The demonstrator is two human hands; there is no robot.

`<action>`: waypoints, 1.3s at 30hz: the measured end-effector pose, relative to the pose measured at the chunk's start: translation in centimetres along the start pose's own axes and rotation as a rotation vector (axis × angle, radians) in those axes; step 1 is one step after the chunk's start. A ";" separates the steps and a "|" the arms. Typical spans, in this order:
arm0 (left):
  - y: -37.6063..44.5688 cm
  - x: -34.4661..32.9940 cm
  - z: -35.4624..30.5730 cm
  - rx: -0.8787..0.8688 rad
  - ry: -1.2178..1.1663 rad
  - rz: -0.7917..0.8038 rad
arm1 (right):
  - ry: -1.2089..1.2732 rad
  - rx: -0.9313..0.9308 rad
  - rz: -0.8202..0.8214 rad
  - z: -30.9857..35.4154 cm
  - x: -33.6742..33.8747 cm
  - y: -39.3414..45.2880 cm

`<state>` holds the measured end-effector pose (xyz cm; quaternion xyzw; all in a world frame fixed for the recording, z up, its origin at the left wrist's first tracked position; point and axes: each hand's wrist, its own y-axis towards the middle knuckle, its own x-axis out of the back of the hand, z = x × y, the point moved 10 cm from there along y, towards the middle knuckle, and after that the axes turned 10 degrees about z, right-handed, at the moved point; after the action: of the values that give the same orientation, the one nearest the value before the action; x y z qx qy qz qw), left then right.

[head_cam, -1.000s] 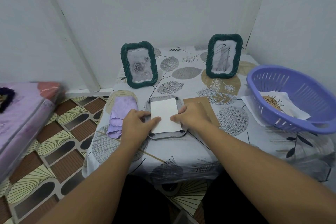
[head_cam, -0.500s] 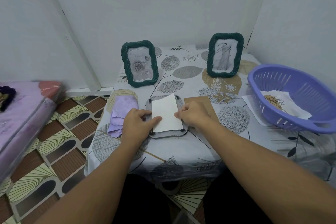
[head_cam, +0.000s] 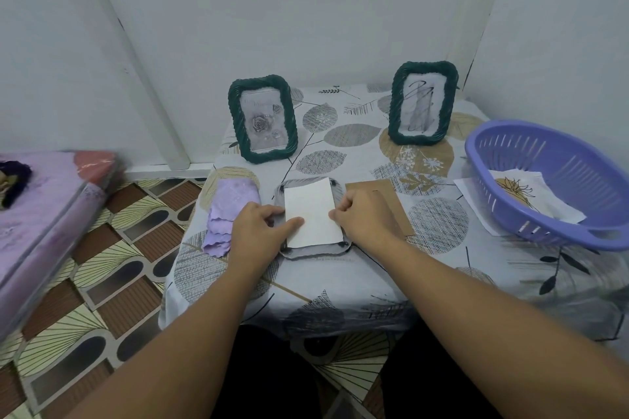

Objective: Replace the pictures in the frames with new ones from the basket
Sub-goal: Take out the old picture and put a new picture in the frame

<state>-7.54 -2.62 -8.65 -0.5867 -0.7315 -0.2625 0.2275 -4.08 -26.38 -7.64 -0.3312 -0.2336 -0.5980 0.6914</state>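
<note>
Lying face-down on the table (head_cam: 340, 282), a frame (head_cam: 315, 250) carries a white picture (head_cam: 311, 211); left hand (head_cam: 258, 231) thumb presses it, right hand (head_cam: 364, 218) fingers curled pinch its edge beside 2 upright frames.

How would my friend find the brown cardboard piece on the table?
Start at the purple basket on the table's right side, then look left toward the right hand. The brown cardboard piece lies flat, partly under that hand. It is the only plain brown thing there.
</note>
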 end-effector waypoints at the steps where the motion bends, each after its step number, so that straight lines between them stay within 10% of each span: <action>1: 0.0 0.0 0.0 -0.001 -0.001 0.000 | -0.012 0.001 -0.016 0.0 0.1 -0.2; 39: 0.0 1.9 -3.8 -0.102 -0.022 -0.042 | 0.408 0.021 -0.079 -1.7 2.9 0.6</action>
<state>-7.82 -3.71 -4.55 -0.5849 -0.7319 -0.2976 0.1836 -3.08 -29.54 -6.81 -0.1868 -0.1078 -0.6771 0.7036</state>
